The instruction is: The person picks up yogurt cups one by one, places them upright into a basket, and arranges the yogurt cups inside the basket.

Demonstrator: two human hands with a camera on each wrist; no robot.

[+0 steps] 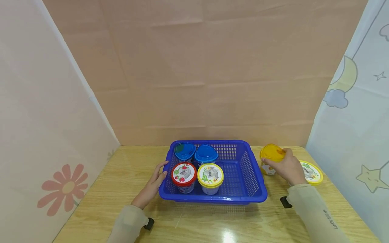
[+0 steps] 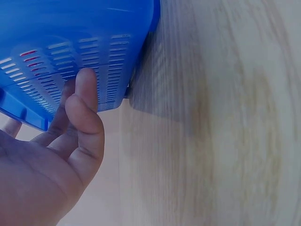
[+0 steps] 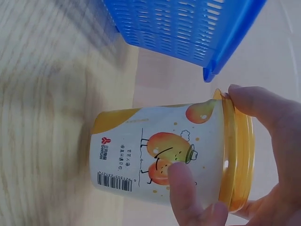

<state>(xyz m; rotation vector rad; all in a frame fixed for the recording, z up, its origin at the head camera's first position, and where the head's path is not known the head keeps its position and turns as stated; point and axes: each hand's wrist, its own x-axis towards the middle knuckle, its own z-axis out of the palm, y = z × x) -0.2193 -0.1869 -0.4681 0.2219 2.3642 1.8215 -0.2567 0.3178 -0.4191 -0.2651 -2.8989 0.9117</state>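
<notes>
My left hand (image 1: 153, 183) touches the left side of a blue plastic basket (image 1: 258, 189). In the left wrist view its fingers (image 2: 87, 127) lie loosely bent against the slotted outer wall. My right hand (image 1: 288, 167) grips a yogurt tub (image 3: 160, 150) by its yellow lid, right of the basket. The tub is upright, with mango drawings on its side; whether it touches the table cannot be told. Inside the basket stand a red-lidded tub (image 1: 184, 173), a yellow-rimmed tub (image 1: 210, 175) and two blue-lidded tubs (image 1: 184, 151) behind them, grouped at the left.
Another yellow-rimmed lid (image 1: 311, 172) shows beyond my right hand, near the table's right edge; what is below it is hidden. The wooden table (image 1: 100, 192) meets a beige back cloth (image 1: 194, 77), with patterned cloths at both sides.
</notes>
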